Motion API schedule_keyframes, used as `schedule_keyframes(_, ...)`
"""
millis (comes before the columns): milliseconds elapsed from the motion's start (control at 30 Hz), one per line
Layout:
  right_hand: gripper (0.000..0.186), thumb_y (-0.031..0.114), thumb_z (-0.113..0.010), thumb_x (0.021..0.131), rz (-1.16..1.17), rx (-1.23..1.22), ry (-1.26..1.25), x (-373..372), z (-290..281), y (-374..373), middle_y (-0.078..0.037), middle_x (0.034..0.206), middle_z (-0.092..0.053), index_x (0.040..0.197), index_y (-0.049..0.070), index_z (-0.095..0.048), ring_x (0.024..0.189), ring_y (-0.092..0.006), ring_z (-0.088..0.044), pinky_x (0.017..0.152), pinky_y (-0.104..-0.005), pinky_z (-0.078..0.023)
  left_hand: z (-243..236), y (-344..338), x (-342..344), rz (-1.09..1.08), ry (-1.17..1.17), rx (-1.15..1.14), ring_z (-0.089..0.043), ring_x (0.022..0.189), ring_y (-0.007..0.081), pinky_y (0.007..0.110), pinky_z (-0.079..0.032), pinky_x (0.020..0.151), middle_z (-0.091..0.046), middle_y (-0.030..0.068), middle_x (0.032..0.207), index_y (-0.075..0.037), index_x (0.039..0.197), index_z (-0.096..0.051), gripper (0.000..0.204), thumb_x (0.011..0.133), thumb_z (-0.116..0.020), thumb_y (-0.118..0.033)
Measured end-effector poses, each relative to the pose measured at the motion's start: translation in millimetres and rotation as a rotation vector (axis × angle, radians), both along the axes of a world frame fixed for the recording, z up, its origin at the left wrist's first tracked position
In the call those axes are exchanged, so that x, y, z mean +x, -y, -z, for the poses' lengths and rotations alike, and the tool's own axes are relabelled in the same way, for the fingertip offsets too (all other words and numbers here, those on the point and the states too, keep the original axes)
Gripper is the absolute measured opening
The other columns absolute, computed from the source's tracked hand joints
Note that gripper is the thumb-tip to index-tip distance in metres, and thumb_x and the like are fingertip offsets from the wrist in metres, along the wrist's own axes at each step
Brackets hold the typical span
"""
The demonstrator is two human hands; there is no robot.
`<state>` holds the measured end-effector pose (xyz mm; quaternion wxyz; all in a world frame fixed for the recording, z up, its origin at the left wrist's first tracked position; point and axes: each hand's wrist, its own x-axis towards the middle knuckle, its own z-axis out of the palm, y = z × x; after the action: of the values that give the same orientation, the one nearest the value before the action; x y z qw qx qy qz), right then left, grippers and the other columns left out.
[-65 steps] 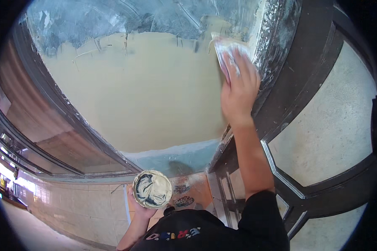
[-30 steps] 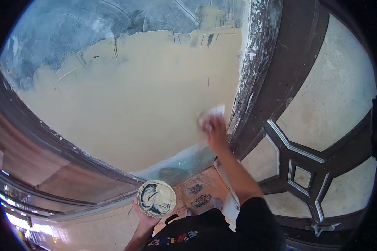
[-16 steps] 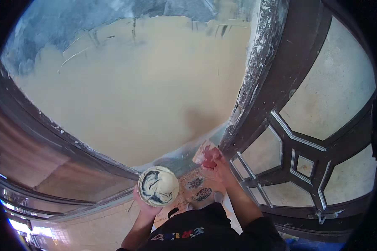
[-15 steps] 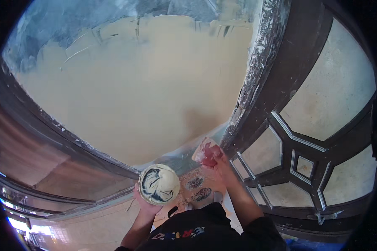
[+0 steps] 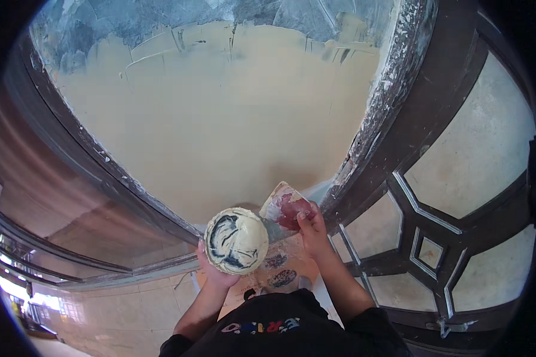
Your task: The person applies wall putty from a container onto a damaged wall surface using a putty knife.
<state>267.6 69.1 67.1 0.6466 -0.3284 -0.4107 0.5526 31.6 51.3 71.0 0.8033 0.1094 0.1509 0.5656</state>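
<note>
My left hand [image 5: 215,272] grips from below a round bowl [image 5: 236,240] with cream-coloured putty in it; dark streaks show through the putty. In my right hand [image 5: 317,235] is a flat reddish putty scraper [image 5: 293,210], smeared with cream putty along its upper left part. The thumb presses on the scraper's face, while the other fingers are mostly hidden behind it. Bowl and scraper are held close together. In front of both is a broad panel [image 5: 220,131], coated smooth with cream putty below and blue-grey at the top.
A dark, paint-flecked frame edge [image 5: 393,77] borders the panel on the right, and another dark frame [image 5: 95,143] on the left. At right stands a dark brown door [image 5: 402,238] with pale panes and a metal latch [image 5: 452,327]. Tiled floor [image 5: 131,309] lies lower left.
The bowl has moved slightly right and up. The scraper has turned and come closer to the bowl. The view has shifted, so the panel and frames sit further right.
</note>
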Motion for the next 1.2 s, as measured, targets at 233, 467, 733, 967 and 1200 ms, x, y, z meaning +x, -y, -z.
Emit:
schedule_keyframes(233, 0.037, 0.028, -0.048, 0.102, -0.037, -0.033, 0.015, 19, -5, 0, -0.011, 0.121, -0.060, 0.130, 0.004, -0.042, 0.105, -0.0223, -0.064, 0.088, -0.0395, -0.054, -6, 7, 27, 0.025, 0.062, 0.035, -0.043, 0.132, 0.0375, 0.058, -0.037, 0.106, -0.042, 0.0143, 0.147, -0.013, 0.143, -0.042, 0.078, 0.087, -0.041, -0.067)
schedule_keyframes(467, 0.030, 0.019, -0.049, 0.101, -0.034, 0.104, 0.278, 37, 18, 7, -0.013, 0.116, -0.063, 0.126, 0.003, -0.049, 0.094, -0.0215, -0.065, 0.086, -0.0364, -0.052, -3, 9, 53, 0.037, 0.139, 0.060, -0.043, 0.131, 0.0369, 0.057, -0.037, 0.106, -0.043, 0.0131, 0.147, -0.014, 0.143, -0.042, 0.076, 0.087, -0.041, -0.066)
schedule_keyframes(733, 0.034, 0.012, -0.052, 0.098, 0.045, -0.100, 0.720, 99, 38, 4, -0.015, 0.107, -0.066, 0.130, 0.000, -0.052, 0.092, -0.0176, -0.062, 0.083, -0.0340, -0.051, -8, 11, 75, -0.028, 0.054, 0.113, -0.043, 0.132, 0.0363, 0.057, -0.037, 0.107, -0.043, 0.0132, 0.147, -0.014, 0.143, -0.042, 0.077, 0.086, -0.042, -0.066)
schedule_keyframes(967, 0.036, 0.018, -0.052, 0.098, -0.084, 0.040, 0.314, 92, 18, 9, -0.017, 0.111, -0.066, 0.129, 0.000, -0.052, 0.099, -0.0194, -0.063, 0.086, -0.0336, -0.050, -14, 11, 102, -0.006, 0.092, 0.111, -0.044, 0.131, 0.0355, 0.057, -0.038, 0.106, -0.045, 0.0119, 0.145, -0.015, 0.142, -0.044, 0.076, 0.086, -0.042, -0.066)
schedule_keyframes(1200, 0.031, 0.020, -0.050, 0.098, -0.045, 0.042, 0.832, 140, 30, -8, -0.015, 0.100, -0.067, 0.121, 0.000, -0.057, 0.090, -0.0183, -0.065, 0.079, -0.0333, -0.051, -15, 14, 108, -0.060, 0.057, 0.149, -0.045, 0.131, 0.0349, 0.057, -0.039, 0.106, -0.045, 0.0119, 0.145, -0.015, 0.142, -0.043, 0.076, 0.086, -0.043, -0.065)
